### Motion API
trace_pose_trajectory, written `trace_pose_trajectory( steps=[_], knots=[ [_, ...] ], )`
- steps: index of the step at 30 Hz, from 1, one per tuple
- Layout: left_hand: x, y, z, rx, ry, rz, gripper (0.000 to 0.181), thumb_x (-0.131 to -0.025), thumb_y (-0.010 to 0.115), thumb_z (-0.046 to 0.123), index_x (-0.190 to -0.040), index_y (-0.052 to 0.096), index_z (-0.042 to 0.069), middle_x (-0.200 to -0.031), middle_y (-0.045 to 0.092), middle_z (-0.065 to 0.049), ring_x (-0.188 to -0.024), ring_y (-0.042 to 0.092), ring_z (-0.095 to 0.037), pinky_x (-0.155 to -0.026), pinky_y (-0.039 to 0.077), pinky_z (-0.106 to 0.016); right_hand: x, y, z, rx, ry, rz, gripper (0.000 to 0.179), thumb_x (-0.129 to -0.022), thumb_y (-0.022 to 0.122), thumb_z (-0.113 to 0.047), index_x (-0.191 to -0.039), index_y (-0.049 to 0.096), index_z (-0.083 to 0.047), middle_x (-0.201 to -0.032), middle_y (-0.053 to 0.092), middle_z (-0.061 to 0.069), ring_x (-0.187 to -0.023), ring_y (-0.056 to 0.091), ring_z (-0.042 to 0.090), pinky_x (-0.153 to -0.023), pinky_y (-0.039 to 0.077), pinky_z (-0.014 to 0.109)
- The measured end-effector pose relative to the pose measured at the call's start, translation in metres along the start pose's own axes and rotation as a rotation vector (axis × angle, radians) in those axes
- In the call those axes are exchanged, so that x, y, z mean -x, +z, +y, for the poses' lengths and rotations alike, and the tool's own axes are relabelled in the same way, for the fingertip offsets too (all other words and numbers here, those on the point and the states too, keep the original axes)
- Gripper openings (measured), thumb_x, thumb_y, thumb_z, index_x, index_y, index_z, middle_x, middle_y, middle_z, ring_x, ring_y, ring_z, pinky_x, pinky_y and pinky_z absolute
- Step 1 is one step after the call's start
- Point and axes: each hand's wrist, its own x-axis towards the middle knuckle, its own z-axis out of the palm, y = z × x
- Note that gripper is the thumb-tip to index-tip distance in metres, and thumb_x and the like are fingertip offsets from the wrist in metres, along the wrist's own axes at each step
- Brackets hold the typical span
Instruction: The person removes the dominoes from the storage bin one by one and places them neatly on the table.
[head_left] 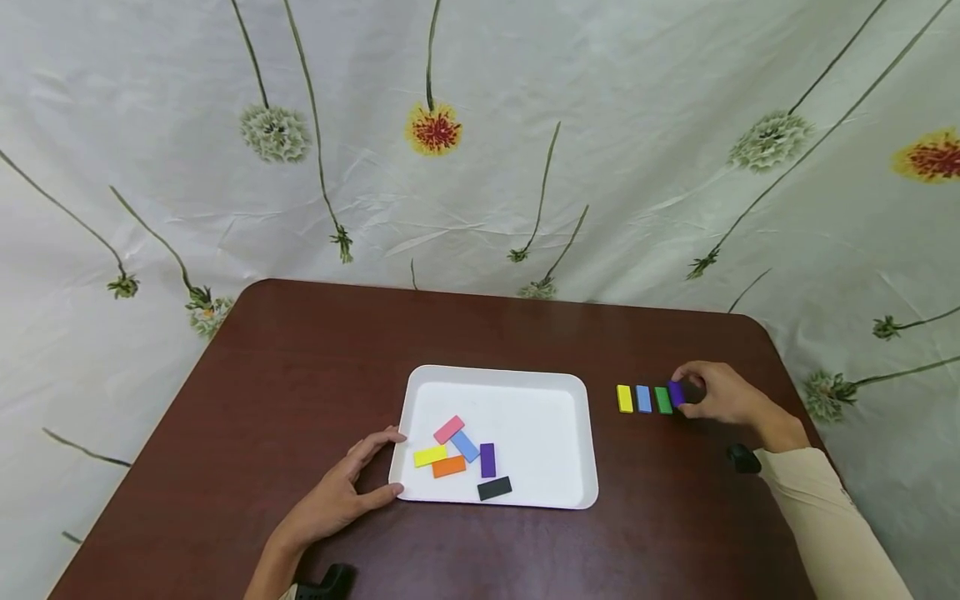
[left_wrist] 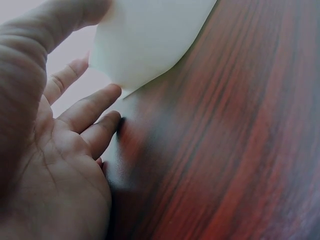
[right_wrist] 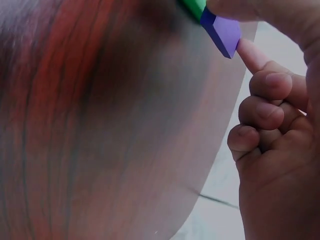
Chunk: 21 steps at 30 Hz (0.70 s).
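Observation:
At the right end of a short row, my right hand [head_left: 716,393] pinches a purple block [head_left: 677,393] between thumb and index finger; its other fingers are curled in the right wrist view. Beside it in the row stand a green block [head_left: 663,400], a blue block [head_left: 643,399] and a yellow block [head_left: 625,398]. My left hand [head_left: 333,500] rests at the left edge of a white tray [head_left: 540,442], thumb and fingertips touching the rim, fingers spread and fairly straight. Inside the tray lie loose pink [head_left: 448,429], yellow, orange, blue, purple [head_left: 487,460] and black [head_left: 495,488] blocks.
The dark brown wooden table [head_left: 337,350] has rounded far corners. Behind it hangs a pale cloth [head_left: 480,183] printed with flowers. The right forearm passes over the table's right edge.

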Motion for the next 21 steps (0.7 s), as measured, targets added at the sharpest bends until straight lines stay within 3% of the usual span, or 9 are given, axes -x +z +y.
trace_pose_trajectory(
  steps=[8,21],
  knots=[
    [-0.001,0.001,-0.003,0.011,0.034,-0.01,0.061,-0.088,0.078,0.034,-0.141,0.049,0.026,-0.155,0.039,-0.001,-0.139,0.024,0.014,-0.106,0.023,-0.003,0.005,0.001,0.007,0.005,0.044,-0.021,0.038,-0.075,0.083,-0.013,-0.107,0.066,0.001,-0.078,0.042,0.001,-0.075,0.039,0.016,-0.066,0.033,0.033],
    [0.0,0.0,-0.006,0.028,0.045,-0.008,0.06,-0.088,0.078,0.034,-0.141,0.049,0.027,-0.153,0.041,0.0,-0.138,0.025,0.014,-0.106,0.023,-0.003,0.008,0.008,0.013,-0.002,0.042,-0.002,0.037,-0.076,0.082,-0.01,-0.107,0.065,0.001,-0.077,0.041,0.001,-0.073,0.039,0.015,-0.067,0.033,0.033]
  ],
)
